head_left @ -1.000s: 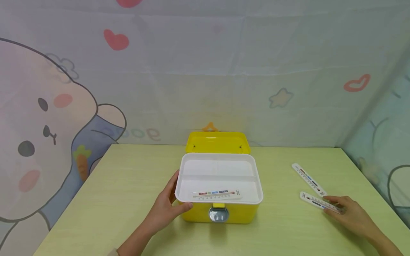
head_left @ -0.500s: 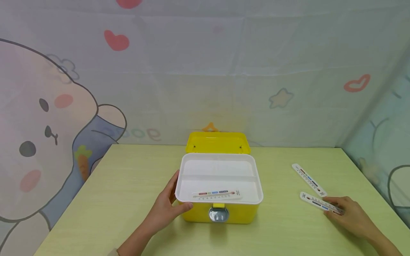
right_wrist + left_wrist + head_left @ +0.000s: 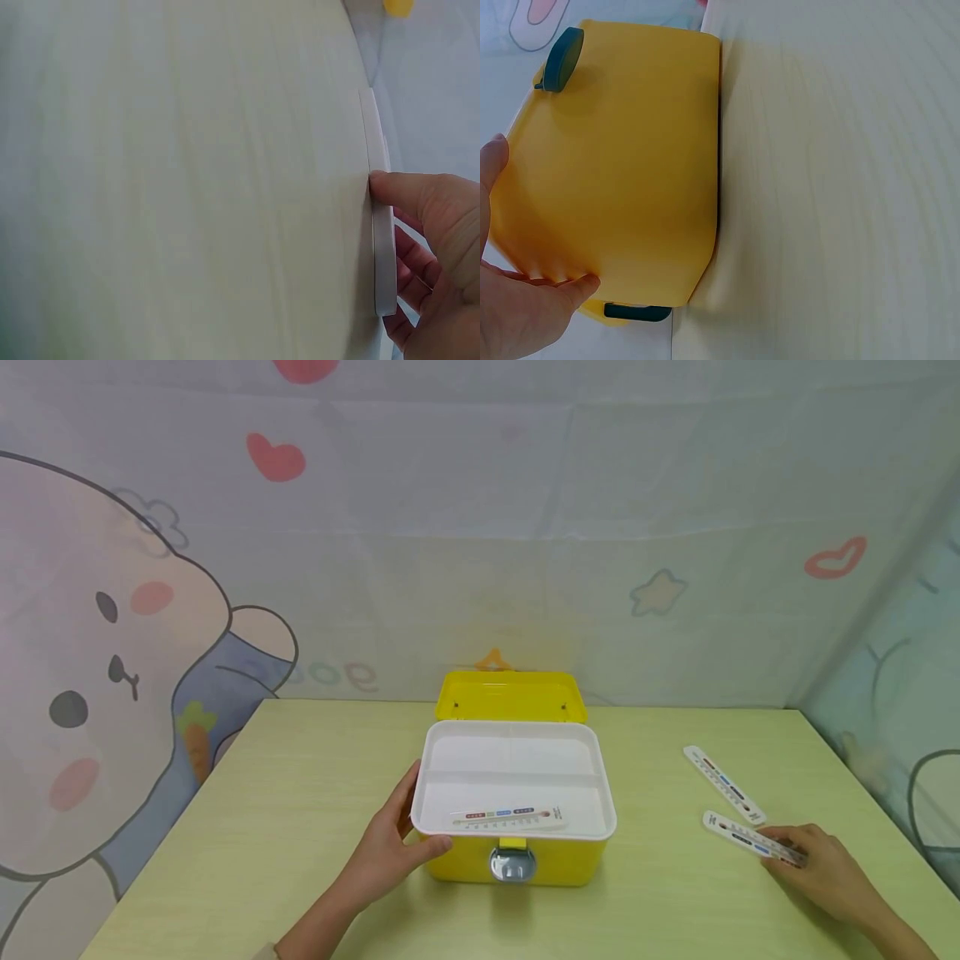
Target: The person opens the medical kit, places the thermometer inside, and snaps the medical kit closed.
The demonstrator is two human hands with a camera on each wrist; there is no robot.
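Note:
In the head view a yellow storage box (image 3: 562, 864) stands mid-table with its lid raised at the back and a white tray (image 3: 512, 787) on top. A flat white thermometer (image 3: 551, 821) lies along the tray's front. My left hand (image 3: 386, 847) grips the box's left front corner, thumb on the front and fingers along the side; the left wrist view shows the same hold. To the right, my right hand (image 3: 821, 868) pinches another flat thermometer (image 3: 731, 832) between thumb and fingers, close over the table. A third thermometer (image 3: 723, 783) lies slanted just behind it.
The yellow lid (image 3: 512, 696) leans back near the printed cloth backdrop (image 3: 480, 552). A metal latch (image 3: 512, 864) sits on the box front. The pale wooden table (image 3: 652, 902) ends at the cloth on its right side.

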